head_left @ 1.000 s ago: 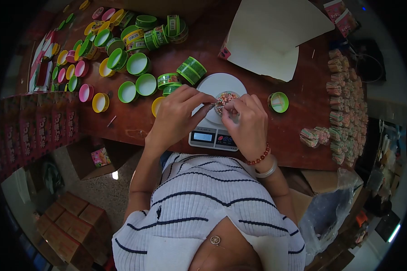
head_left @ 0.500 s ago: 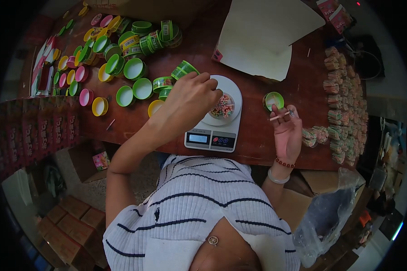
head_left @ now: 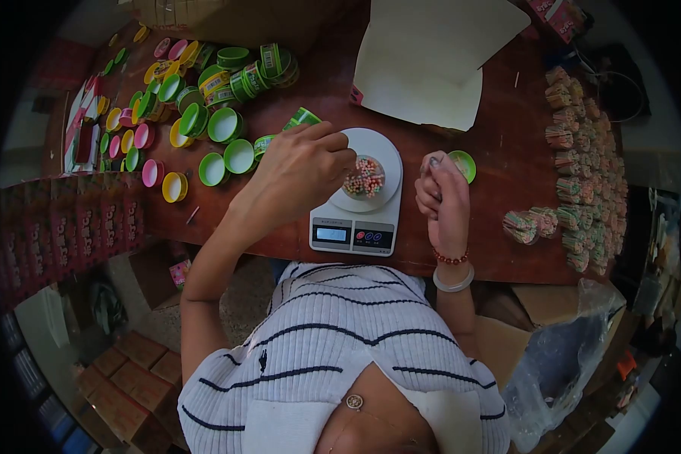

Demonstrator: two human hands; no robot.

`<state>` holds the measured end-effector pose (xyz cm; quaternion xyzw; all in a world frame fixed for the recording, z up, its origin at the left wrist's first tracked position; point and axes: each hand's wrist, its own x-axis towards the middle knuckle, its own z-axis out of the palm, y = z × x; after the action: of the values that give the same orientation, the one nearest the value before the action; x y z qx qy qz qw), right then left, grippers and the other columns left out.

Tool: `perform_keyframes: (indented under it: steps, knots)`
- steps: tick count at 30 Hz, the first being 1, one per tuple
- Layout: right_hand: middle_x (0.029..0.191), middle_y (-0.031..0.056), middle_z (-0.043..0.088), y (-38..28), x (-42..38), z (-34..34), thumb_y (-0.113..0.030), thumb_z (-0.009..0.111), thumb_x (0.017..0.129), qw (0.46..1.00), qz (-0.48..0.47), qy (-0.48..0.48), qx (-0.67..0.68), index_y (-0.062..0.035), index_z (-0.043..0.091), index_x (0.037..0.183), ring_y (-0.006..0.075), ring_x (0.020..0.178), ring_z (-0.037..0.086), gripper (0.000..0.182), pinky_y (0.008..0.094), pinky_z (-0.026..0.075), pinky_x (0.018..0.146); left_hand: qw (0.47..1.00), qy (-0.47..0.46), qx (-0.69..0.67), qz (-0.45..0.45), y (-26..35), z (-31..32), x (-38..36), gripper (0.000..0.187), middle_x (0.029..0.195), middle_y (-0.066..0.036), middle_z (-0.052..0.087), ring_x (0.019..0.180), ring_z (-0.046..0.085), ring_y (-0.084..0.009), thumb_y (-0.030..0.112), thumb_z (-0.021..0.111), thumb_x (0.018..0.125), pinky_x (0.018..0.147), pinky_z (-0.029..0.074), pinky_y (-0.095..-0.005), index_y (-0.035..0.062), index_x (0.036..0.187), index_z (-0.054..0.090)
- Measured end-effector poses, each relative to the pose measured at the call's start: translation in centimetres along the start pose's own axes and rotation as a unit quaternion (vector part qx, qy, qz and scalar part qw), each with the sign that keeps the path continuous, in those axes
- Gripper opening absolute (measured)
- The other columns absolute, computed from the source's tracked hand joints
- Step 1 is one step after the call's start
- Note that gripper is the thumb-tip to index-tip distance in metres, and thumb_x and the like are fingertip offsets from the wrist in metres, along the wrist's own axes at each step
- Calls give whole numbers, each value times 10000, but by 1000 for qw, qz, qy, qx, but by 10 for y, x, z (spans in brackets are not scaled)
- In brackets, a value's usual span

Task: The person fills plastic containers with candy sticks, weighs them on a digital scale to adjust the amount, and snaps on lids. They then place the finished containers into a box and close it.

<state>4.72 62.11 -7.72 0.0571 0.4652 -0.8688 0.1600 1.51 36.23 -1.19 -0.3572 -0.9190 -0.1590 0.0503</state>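
One stick bundle (head_left: 366, 178) sat mid-plate on your digital scale (head_left: 390, 151), presumably for steadiness; left hand (head_left: 301, 168) at nine o'clock, right hand (head_left: 445, 195) at three, either grip's closure impossible to tell.

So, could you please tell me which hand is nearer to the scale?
Left: the left hand is over the left side of the scale; the right hand is off to its right.

Brown cartons (head_left: 125, 390) sit lower left; clear plastic (head_left: 536, 416) covers an open box (head_left: 499, 348).
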Motion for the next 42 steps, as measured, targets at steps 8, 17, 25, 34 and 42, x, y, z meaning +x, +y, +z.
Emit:
perform_keyframes:
  steps: [8, 17, 25, 34, 42]
  knots:
    - [880, 87, 698, 10, 32, 59, -18, 699, 972, 789, -389, -88, -467, -2, 720, 1127, 58, 650, 577, 157, 213, 439, 570, 999, 34, -26, -2, -2, -32, 9, 133, 863, -54, 646, 868, 637, -257, 152, 769, 817, 752, 543, -399, 56, 876, 698]
    - [800, 42, 593, -9, 14, -22, -66, 432, 1055, 948, -48, -115, 293, 39, 584, 1300, 89, 575, 440, 306, 216, 385, 514, 984, 123, -88, -96, -18, -39, -31, 128, 885, -61, 664, 797, 676, -274, 117, 778, 877, 682, 544, -411, 99, 999, 744]
    - [1082, 97, 603, 7, -6, -41, -27, 492, 1040, 916, 93, 79, 381, 36, 524, 1362, 125, 687, 465, 330, 235, 374, 545, 982, 100, -125, -99, -15, -21, -36, 142, 927, -73, 689, 815, 703, -288, 106, 772, 882, 690, 563, -408, 104, 1024, 757]
    - [900, -12, 533, 16, -19, -26, -121, 592, 1040, 994, 22, 20, 105, -5, 555, 1335, 34, 556, 314, 319, 223, 266, 485, 987, 19, -101, -121, -9, -21, -48, 302, 1033, -97, 690, 915, 680, -323, 120, 800, 830, 788, 549, -431, 75, 1114, 705]
    - [1287, 142, 601, 52, 8, 22, -83, 951, 676, 791, -239, -4, -564, -36, 601, 1373, 263, 1136, 675, 782, 383, 596, 905, 906, 123, 11, -404, -10, 79, -156, 767, 1279, -241, 589, 1177, 572, -406, 279, 915, 786, 1019, 478, -458, -50, 1348, 508]
